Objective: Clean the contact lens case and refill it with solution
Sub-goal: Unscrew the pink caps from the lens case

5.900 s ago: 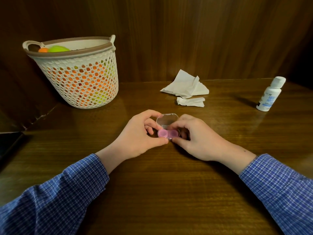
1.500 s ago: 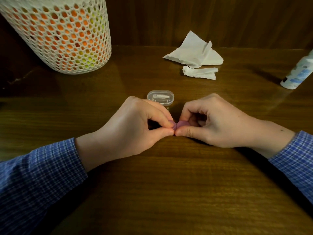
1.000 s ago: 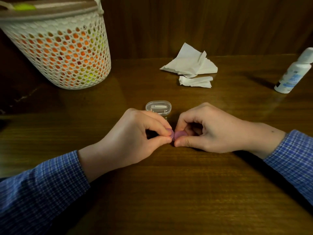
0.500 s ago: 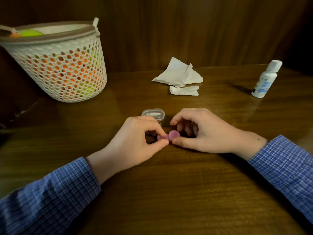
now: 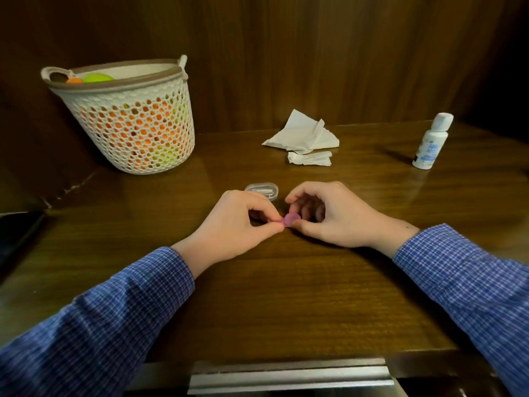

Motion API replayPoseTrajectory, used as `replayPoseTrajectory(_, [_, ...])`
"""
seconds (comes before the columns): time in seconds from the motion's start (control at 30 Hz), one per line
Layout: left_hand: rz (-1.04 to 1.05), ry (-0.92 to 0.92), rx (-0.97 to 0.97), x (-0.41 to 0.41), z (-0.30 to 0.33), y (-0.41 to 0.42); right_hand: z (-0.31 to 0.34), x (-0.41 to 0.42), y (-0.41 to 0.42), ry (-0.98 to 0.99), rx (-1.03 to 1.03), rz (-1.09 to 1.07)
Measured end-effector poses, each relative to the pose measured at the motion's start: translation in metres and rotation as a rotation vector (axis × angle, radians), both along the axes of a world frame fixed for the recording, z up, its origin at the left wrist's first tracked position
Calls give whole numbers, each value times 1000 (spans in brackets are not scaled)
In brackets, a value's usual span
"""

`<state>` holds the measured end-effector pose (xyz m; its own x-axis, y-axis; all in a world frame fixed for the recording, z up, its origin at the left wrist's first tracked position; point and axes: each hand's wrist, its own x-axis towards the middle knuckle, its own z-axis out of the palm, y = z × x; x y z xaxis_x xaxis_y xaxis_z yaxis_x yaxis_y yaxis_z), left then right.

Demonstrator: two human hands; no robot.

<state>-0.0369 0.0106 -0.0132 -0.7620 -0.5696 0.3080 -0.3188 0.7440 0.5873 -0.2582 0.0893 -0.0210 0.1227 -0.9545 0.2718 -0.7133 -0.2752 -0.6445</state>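
A small pink contact lens case [image 5: 290, 219] sits between my two hands at the middle of the wooden table [image 5: 286, 296]. My left hand [image 5: 237, 224] pinches its left end with thumb and forefinger. My right hand [image 5: 329, 213] pinches the round pink cap on its right side, the other fingers curled behind. Most of the case is hidden by my fingers. A clear plastic box [image 5: 262, 189] lies just beyond my hands. The white solution bottle [image 5: 432, 141] stands capped at the far right.
A white perforated basket [image 5: 128, 121] holding orange and green things stands at the back left. Crumpled white tissues [image 5: 306, 138] lie at the back centre against the wood panel wall. A metal edge [image 5: 289, 376] runs along the table's near side.
The view has tilted up and back, showing more of the table front. Both hands keep pinching the pink case; the round cap on the right shows a little more.
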Motion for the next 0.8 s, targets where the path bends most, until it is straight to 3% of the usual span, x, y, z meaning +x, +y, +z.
replayPoseTrajectory(0.8, [36, 2, 63, -1, -3, -1, -2, 4, -4, -11, 4, -55])
